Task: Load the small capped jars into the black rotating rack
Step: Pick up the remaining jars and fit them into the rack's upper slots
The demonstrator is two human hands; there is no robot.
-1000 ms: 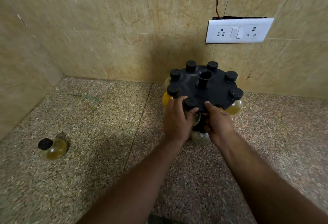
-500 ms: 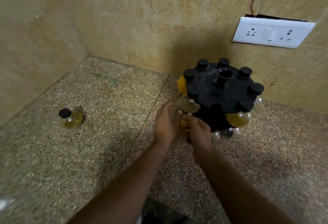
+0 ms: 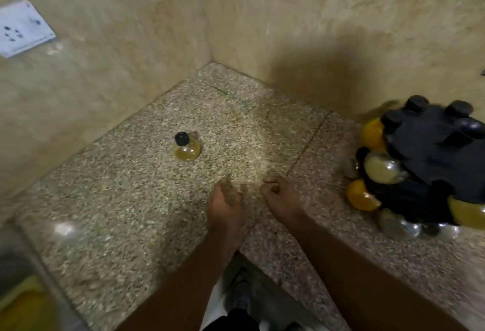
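Both your hands have come off the rack (image 3: 430, 157), which now sits at the right edge of view with capped jars (image 3: 383, 168) hanging round its rim. Your left hand (image 3: 225, 203) reaches forward over the worktop (image 3: 118, 199), fingers stretched out and blurred, holding nothing. Your right hand (image 3: 280, 197) is just beside it, fingers curled and empty. The loose jar (image 3: 186, 147) stands upright on the worktop ahead of your left hand, apart from it.
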